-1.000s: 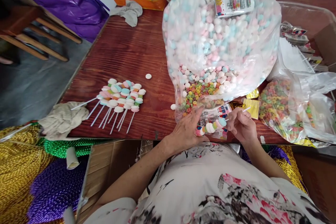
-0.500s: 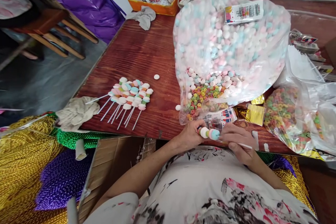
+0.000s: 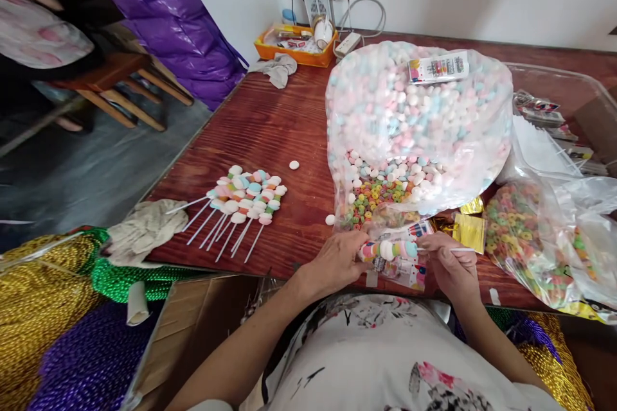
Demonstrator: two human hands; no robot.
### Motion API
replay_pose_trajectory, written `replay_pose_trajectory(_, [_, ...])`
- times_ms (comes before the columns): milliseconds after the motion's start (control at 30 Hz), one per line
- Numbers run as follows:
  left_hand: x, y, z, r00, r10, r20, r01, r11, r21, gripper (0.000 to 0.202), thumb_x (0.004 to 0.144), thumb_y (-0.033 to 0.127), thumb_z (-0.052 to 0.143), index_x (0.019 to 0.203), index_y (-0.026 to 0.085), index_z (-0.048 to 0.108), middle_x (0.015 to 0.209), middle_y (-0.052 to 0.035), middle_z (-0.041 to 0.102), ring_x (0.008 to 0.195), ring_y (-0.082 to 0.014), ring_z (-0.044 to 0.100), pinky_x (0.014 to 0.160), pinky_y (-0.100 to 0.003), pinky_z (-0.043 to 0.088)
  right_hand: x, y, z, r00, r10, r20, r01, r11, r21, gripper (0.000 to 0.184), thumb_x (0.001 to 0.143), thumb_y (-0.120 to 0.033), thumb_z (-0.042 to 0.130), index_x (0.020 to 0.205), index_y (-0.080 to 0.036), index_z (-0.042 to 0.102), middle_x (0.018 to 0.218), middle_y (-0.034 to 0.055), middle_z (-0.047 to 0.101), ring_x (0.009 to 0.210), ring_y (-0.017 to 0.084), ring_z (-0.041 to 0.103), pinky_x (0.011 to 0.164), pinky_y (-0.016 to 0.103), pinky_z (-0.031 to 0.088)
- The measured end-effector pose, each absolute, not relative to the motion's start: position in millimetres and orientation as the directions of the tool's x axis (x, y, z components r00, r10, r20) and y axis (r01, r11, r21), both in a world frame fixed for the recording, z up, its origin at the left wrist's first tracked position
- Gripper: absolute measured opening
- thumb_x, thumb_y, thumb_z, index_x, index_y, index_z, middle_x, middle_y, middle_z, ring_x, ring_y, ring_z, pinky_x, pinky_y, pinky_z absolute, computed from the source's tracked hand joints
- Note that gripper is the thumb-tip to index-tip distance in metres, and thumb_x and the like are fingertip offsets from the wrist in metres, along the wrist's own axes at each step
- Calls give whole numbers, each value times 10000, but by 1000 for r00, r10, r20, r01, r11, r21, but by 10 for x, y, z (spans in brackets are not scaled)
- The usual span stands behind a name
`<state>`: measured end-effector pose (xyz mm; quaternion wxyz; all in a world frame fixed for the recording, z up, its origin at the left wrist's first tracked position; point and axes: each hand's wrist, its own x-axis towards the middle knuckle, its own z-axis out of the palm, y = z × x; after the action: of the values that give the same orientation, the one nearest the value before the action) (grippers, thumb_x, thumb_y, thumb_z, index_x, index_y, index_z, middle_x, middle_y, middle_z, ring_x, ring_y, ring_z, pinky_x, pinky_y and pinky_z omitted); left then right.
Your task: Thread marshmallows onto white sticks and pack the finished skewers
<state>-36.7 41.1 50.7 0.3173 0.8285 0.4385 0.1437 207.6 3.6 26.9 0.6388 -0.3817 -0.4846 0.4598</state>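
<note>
A candy skewer (image 3: pixel 391 250) of white, green and blue pieces lies level between my hands. My left hand (image 3: pixel 340 260) is closed round its candy end, hiding the tip. My right hand (image 3: pixel 453 266) grips the white stick, which pokes out to the right. Just under the skewer is a clear printed packet (image 3: pixel 409 275); I cannot tell if a finger touches it. Beyond my hands, a big clear bag (image 3: pixel 419 122) holds pastel candies and has small coloured rings at its mouth. Several finished-looking candy skewers (image 3: pixel 250 189) lie in a pile at the left, sticks pointing toward me.
A grey cloth (image 3: pixel 144 231) lies at the table's left corner. Gold ties (image 3: pixel 469 232) and a bag of ring candies (image 3: pixel 523 237) are at the right. An orange tray (image 3: pixel 270 51) stands at the back. Bead strands (image 3: pixel 43 302) hang below left. A person (image 3: pixel 43 32) sits nearby.
The view has tilted up, so the table sits lower. My right hand has moved right along the stick, and the skewer is more level. More of the packet beneath it shows.
</note>
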Motion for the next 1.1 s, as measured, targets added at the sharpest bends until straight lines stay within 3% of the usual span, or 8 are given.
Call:
replay_pose_trajectory(100, [-348, 419, 452, 568, 821, -50, 594, -367, 715, 193, 848, 287, 623, 721, 175, 530, 707, 7, 578, 645, -149, 537, 603, -259, 395, 2096, 7, 306, -31, 936, 351, -91, 347, -933, 206, 917, -308, 569, 940, -262, 769, 831, 56, 746, 840, 234, 676, 813, 440, 546])
replay_pose_trajectory(300, [-267, 358, 323, 533, 842, 82, 519, -402, 754, 170, 847, 257, 591, 717, 180, 515, 692, 15, 571, 627, -128, 532, 588, -236, 398, 2107, -12, 357, -112, 916, 386, -47, 383, -922, 187, 907, -268, 582, 945, -252, 764, 838, 63, 740, 831, 235, 674, 796, 447, 545])
replay_pose_trajectory(467, [-268, 322, 253, 546, 772, 325, 640, -635, 432, 167, 909, 278, 476, 800, 177, 552, 728, -57, 620, 674, -185, 596, 614, -280, 436, 2003, 50, 284, 164, 986, 40, -377, 100, -921, 179, 885, -301, 649, 748, -245, 749, 717, 10, 695, 723, 151, 653, 705, 297, 548])
replay_pose_trajectory(600, [-257, 307, 243, 561, 753, 344, 702, -653, 286, 110, 869, 208, 491, 776, 182, 544, 716, -71, 623, 691, -211, 616, 632, -299, 445, 1920, -6, 241, 245, 969, 22, -401, 122, -908, 147, 867, -291, 675, 749, -260, 756, 769, -7, 722, 691, 128, 659, 714, 275, 559])
replay_pose_trajectory(767, [-215, 294, 237, 500, 841, 209, 611, -513, 603, 145, 853, 300, 589, 781, 185, 540, 706, -31, 634, 632, -170, 597, 570, -268, 413, 1974, -130, 332, 120, 915, 385, 21, 385, -923, 193, 865, -222, 641, 991, -295, 768, 856, 31, 754, 824, 219, 695, 794, 398, 570])
replay_pose_trajectory(900, [-205, 287, 237, 514, 842, 163, 496, -447, 744, 147, 792, 223, 616, 717, 193, 493, 610, 26, 561, 559, -128, 533, 526, -242, 363, 2086, -83, 490, -243, 844, 478, 21, 497, -867, 271, 877, -166, 592, 1070, -282, 743, 865, 49, 749, 791, 225, 680, 791, 430, 552])
replay_pose_trajectory(967, [-222, 293, 247, 547, 811, 208, 516, -522, 679, 104, 774, 171, 583, 728, 192, 492, 629, 19, 564, 578, -137, 539, 541, -248, 365, 2141, -24, 527, -296, 845, 444, -76, 443, -893, 208, 899, -204, 582, 1008, -247, 753, 806, 54, 734, 736, 212, 664, 769, 426, 546])
replay_pose_trajectory(1100, [-270, 338, 285, 612, 715, 337, 613, -699, 368, 64, 764, 122, 528, 753, 183, 511, 704, -30, 598, 654, -176, 567, 613, -283, 394, 2258, 54, 514, -248, 886, 391, -157, 361, -919, 178, 913, -261, 583, 903, -226, 757, 728, 47, 709, 669, 196, 641, 767, 439, 544])
